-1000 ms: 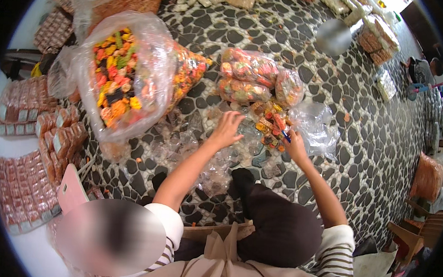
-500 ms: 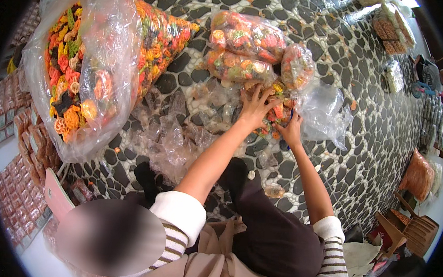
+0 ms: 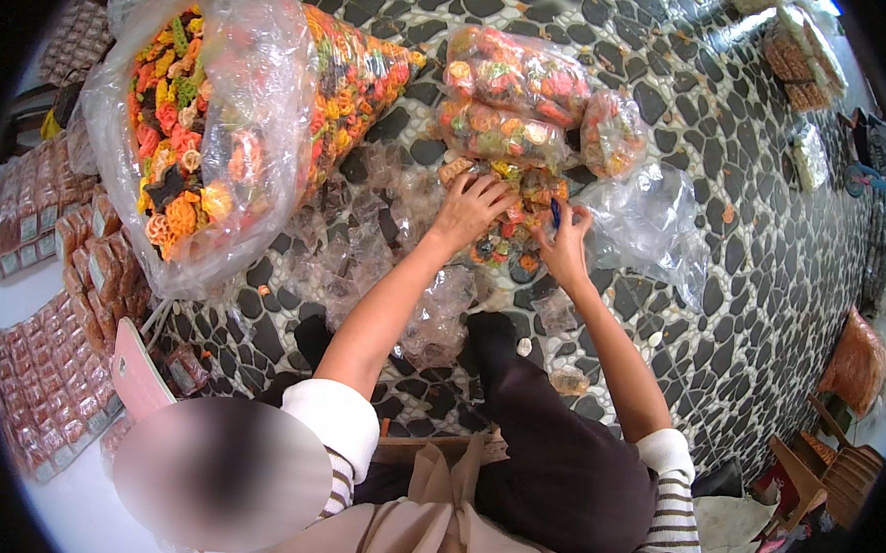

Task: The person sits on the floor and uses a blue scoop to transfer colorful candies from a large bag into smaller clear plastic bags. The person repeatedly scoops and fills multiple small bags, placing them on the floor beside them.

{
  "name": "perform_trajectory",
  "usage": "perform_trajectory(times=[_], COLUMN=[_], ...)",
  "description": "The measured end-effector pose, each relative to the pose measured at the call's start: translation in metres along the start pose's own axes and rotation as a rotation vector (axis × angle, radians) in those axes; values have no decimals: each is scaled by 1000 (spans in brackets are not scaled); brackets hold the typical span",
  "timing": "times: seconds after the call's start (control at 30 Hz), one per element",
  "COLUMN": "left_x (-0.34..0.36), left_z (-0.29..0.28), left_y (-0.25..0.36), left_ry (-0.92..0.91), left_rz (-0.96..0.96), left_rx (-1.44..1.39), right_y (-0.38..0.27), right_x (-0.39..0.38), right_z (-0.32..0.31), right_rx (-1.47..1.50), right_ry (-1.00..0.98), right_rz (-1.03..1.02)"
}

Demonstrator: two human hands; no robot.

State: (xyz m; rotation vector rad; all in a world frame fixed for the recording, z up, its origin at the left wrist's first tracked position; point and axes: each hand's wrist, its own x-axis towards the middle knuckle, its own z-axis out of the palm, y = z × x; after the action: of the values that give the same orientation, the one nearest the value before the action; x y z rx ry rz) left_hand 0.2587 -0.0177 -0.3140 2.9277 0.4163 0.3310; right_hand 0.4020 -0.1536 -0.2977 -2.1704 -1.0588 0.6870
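Lying between the hands (image 3: 472, 210), small colourful pieces (image 3: 512, 238)

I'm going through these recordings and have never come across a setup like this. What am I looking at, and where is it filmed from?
There is no machine here: a person works with bare hands. The view looks down from a wide fisheye camera on their head, so straight edges bend near the rim.

On the stone-patterned floor lie small colourful pieces, just in front of both hands. The right hand holds a slim blue object; the left hand is spread at the pieces' left side, its grip unclear.

Beyond are three filled clear bags; a large open bag of similar pieces sits at left, and loose clear plastic at right.
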Motion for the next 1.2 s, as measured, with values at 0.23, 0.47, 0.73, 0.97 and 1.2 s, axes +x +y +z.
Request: perform_trajectory(times=[0.23,0.47,0.73,0.97,1.2], left_x=[16,-15,-99,-148,-171], left_z=[-90,-254,-388,-380,-382], left_y=[15,32,-22,-55,-43], left_ry=[211,512,949,1070,988], left_rz=[-401,-489,-424,-522,-773], left_rx=[-475,-1467,-1456,-907,-492], right_y=[-24,-142,-391,-446,-441], right_x=[12,27,-45,-90,-88], right_z=[-53,-108,-101,-51,-20], right_rx=[74,-3,-164,-373,-410], right_ry=[55,-30,-33,97,247], right_rz=[-54,-277,-777,-1019,-1123])
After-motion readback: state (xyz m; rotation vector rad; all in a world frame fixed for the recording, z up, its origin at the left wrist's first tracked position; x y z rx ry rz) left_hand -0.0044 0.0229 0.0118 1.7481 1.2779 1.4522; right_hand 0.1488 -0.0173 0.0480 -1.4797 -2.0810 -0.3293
